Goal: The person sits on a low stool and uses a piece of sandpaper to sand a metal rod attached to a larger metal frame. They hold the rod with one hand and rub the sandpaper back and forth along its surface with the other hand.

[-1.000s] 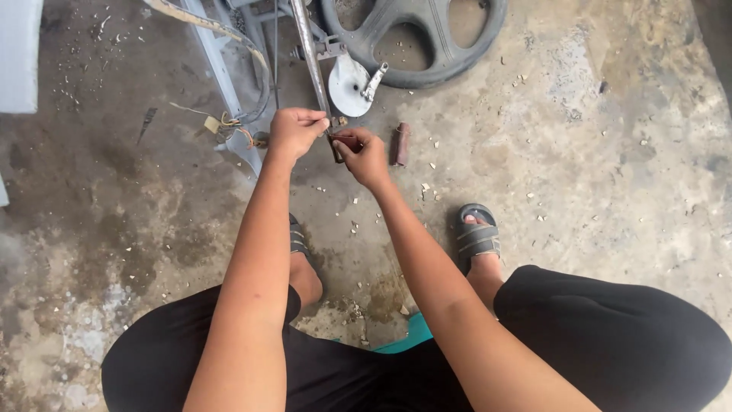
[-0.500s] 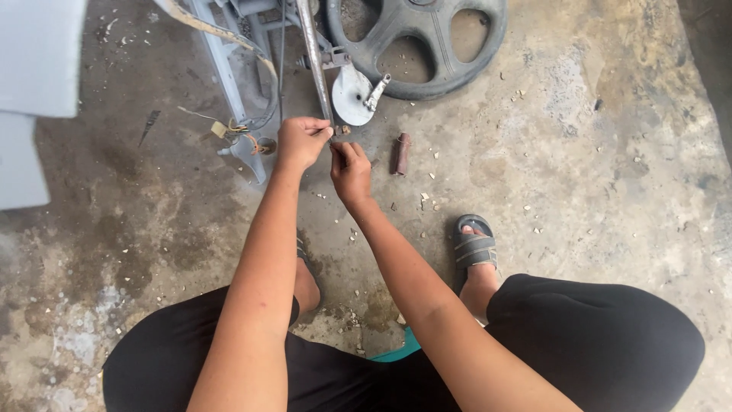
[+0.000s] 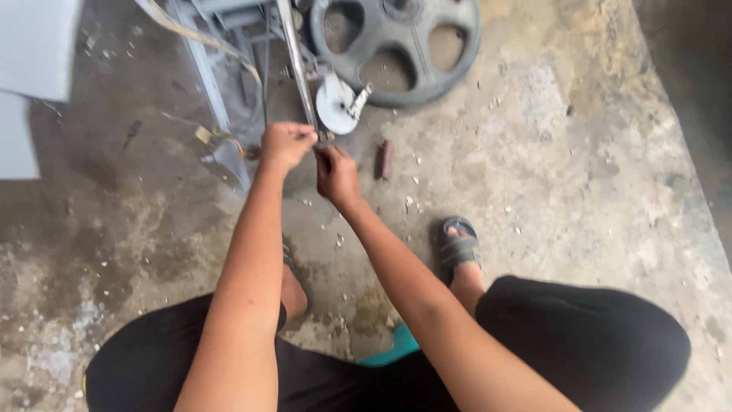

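At far left a pale grey flat panel (image 3: 34, 84) lies on the stained concrete floor (image 3: 610, 191). Next to it a grey-painted metal frame (image 3: 206, 72) stands on the floor, with a tan strap (image 3: 191, 30) trailing across it.

The left hand (image 3: 284, 145) is closed in a fist at the lower end of a slim bright metal rod (image 3: 293, 53) that runs down from the frame. Its grip appears to be on the rod end, though the fingers hide the contact. Touching it, the right hand (image 3: 335, 174) is curled shut just below the same point, fingertips pinched on something small; what it pinches cannot be told.

Just beyond the hands sits a small round silver disc with a stub handle (image 3: 339, 103). Behind that lies a dark grey spoked cast wheel (image 3: 396, 46), flat on the floor. A short rust-brown metal piece (image 3: 386, 159) lies near the right hand, apart from it.

Judgement: the step in hand is fitting or fastening work at the rod's lower end. A further move would call for the left hand to steady the rod while the right works at the joint.

A grey sandal (image 3: 457, 248) is at lower right.
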